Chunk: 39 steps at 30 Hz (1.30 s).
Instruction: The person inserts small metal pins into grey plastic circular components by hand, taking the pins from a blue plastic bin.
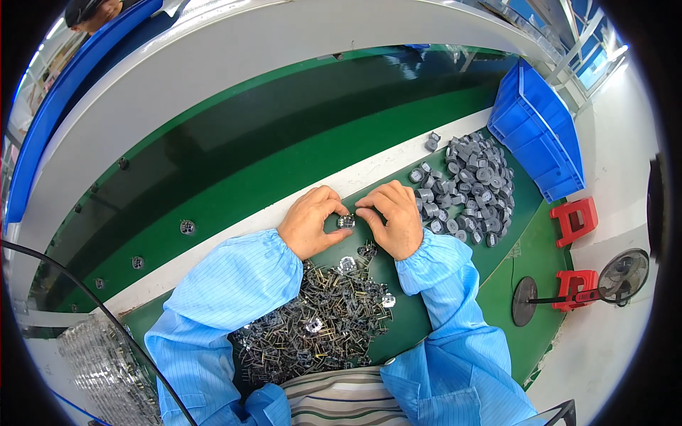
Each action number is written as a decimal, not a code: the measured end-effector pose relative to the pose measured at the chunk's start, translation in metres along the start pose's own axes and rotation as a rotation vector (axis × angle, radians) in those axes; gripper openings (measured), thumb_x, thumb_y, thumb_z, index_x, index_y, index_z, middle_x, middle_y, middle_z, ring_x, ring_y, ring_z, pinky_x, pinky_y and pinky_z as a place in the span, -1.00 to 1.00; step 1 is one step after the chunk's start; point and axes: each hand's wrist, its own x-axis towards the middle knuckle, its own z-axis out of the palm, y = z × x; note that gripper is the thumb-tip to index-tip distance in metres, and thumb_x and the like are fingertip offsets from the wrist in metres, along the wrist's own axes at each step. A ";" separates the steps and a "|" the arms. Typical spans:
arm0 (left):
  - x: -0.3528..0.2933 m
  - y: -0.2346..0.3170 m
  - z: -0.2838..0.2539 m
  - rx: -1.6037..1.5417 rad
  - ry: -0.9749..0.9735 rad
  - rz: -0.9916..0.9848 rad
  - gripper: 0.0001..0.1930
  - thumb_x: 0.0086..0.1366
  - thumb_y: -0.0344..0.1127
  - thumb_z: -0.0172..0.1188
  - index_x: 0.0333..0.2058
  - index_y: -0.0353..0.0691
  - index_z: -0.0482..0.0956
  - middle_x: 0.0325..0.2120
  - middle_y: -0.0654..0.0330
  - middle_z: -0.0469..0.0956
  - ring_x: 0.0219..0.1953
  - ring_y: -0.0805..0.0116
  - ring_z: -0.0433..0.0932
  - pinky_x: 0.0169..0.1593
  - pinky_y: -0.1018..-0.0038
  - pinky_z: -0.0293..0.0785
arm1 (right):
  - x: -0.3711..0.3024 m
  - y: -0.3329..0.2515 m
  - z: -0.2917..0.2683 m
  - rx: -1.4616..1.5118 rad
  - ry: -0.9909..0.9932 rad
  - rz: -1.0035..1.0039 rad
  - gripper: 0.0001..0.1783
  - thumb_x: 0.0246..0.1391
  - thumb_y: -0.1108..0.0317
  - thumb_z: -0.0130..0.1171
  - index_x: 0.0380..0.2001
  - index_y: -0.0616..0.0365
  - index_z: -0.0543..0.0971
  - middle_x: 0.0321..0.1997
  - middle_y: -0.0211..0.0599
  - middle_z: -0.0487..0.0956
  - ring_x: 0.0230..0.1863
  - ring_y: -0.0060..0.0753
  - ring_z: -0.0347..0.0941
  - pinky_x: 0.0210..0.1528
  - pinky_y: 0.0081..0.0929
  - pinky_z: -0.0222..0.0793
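Between the thumb and forefinger of my left hand [310,221] is a small round component [346,221], clear and dark with metal bits, just above the green worktop. My right hand [395,219] is close on its right side, thumb and forefinger drawn together; whatever they pinch is too small to make out. Nearest my body lies a big heap of small black parts with brass-coloured metal pins [320,312], with a few clear round pieces [314,325] on it. Beyond my right hand spreads a pile of grey round plastic parts [472,186].
A green conveyor belt [284,156] runs behind a white ledge [376,170], carrying scattered round components [187,227]. At the far right stands a blue crate [536,131]; red stools [575,220] and a fan [622,277] are beyond. Stacked clear trays [106,369] sit lower left. Another person appears top left.
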 end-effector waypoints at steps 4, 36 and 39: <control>0.000 -0.002 0.001 0.004 0.013 0.004 -0.64 -0.02 -0.31 0.56 -0.26 -0.22 0.62 -0.19 0.12 0.51 -0.08 0.08 0.54 -0.01 0.24 0.51 | -0.001 -0.002 0.005 0.040 -0.084 0.016 -0.82 -0.09 0.38 0.50 -0.40 0.02 0.66 -0.38 -0.49 0.57 -0.23 -0.30 0.47 -0.08 -0.31 0.24; 0.018 -0.015 -0.050 0.287 0.149 0.011 -0.34 0.07 -0.33 0.50 0.16 -0.07 0.44 0.19 0.12 0.42 0.29 0.03 0.33 0.26 0.05 0.18 | 0.004 0.019 0.005 0.338 -0.082 -0.186 -0.64 -0.20 0.83 0.12 -0.30 0.25 0.62 -0.13 -0.13 0.65 0.06 0.02 0.58 0.10 -0.20 0.54; 0.011 -0.001 -0.033 0.153 -0.074 0.058 -0.29 0.04 -0.16 0.56 0.18 -0.03 0.47 0.27 0.17 0.39 0.35 0.07 0.27 0.32 0.07 0.12 | 0.007 0.015 -0.007 0.541 -0.091 -0.189 -0.66 -0.08 0.80 0.13 -0.26 0.22 0.66 -0.14 -0.14 0.65 -0.03 -0.12 0.61 0.05 -0.26 0.54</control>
